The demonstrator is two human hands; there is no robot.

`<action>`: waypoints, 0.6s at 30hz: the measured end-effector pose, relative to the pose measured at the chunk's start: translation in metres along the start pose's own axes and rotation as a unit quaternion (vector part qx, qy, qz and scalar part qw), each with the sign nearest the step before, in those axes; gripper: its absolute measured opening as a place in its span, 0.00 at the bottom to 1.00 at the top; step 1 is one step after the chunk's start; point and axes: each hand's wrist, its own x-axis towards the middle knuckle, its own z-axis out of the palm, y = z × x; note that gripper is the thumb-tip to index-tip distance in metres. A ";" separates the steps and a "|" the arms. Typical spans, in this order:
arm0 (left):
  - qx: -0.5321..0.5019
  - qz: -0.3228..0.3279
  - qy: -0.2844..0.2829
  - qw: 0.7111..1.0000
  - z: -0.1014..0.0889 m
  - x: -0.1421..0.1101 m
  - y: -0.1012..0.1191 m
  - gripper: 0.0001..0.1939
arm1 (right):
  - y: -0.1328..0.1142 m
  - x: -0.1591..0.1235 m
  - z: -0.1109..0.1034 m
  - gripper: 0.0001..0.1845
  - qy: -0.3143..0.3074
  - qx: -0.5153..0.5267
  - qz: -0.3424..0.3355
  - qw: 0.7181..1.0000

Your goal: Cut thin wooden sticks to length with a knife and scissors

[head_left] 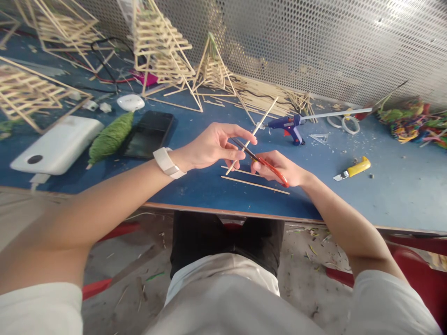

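Between its fingers my left hand [218, 146] pinches a thin wooden stick [266, 115], which slants up and to the right. My right hand [279, 167] is closed round the red handles of a pair of scissors [274, 173]. The blades cross the stick close to my left fingertips; whether they bite into it I cannot tell. Below my hands a cut stick [256, 184] lies on the blue table, with another one just behind it, partly covered by my right hand.
A blue glue gun [288, 124], a yellow utility knife [352, 169] and tape rolls [350, 124] lie to the right. Stick frames [160, 51] stand at the back left. A white power bank [57, 144], green yarn [111, 138] and a phone [150, 134] lie left.
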 end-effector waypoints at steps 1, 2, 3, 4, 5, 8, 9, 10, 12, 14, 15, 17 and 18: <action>0.000 0.002 0.000 1.000 0.000 0.000 0.000 0.31 | 0.000 0.000 0.001 0.35 0.003 -0.004 0.001 1.000; -0.001 0.004 0.000 1.000 -0.001 0.000 0.000 0.30 | 0.000 0.001 0.001 0.35 0.006 -0.009 0.003 1.000; -0.002 0.006 0.001 1.000 -0.001 0.000 0.001 0.29 | 0.001 0.001 0.001 0.34 0.008 -0.016 0.005 1.000; -0.002 0.008 0.003 1.000 -0.001 0.000 0.001 0.29 | 0.002 0.001 0.001 0.34 0.011 -0.021 0.005 1.000; -0.003 0.011 0.005 1.000 0.000 0.001 0.002 0.28 | 0.004 0.001 0.000 0.33 0.013 -0.025 0.004 1.000; -0.016 0.012 0.006 1.000 0.002 0.001 0.003 0.27 | 0.008 0.001 -0.001 0.31 0.014 -0.024 0.001 1.000; -0.023 0.010 0.002 1.000 0.003 0.001 0.003 0.27 | 0.009 0.001 -0.002 0.31 0.012 -0.017 -0.002 1.000; -0.029 0.006 -0.001 1.000 0.003 0.000 0.003 0.28 | 0.009 0.001 -0.002 0.31 0.008 -0.008 -0.003 1.000; -0.031 -0.001 -0.006 1.000 0.003 -0.001 0.003 0.29 | 0.009 0.001 -0.002 0.31 0.000 0.010 -0.004 1.000; -0.022 -0.004 -0.004 1.000 0.002 -0.001 0.002 0.31 | 0.008 0.001 -0.002 0.32 -0.005 0.022 -0.004 1.000; -0.016 -0.004 -0.001 1.000 0.001 -0.002 0.001 0.32 | 0.007 0.001 -0.001 0.32 -0.006 0.024 -0.003 1.000; -0.006 -0.006 0.002 1.000 0.000 -0.002 -0.001 0.35 | 0.007 0.001 -0.002 0.32 -0.009 0.025 0.000 1.000; -0.005 -0.007 0.001 1.000 -0.001 -0.002 -0.002 0.36 | 0.007 0.000 -0.002 0.33 -0.011 0.024 0.003 1.000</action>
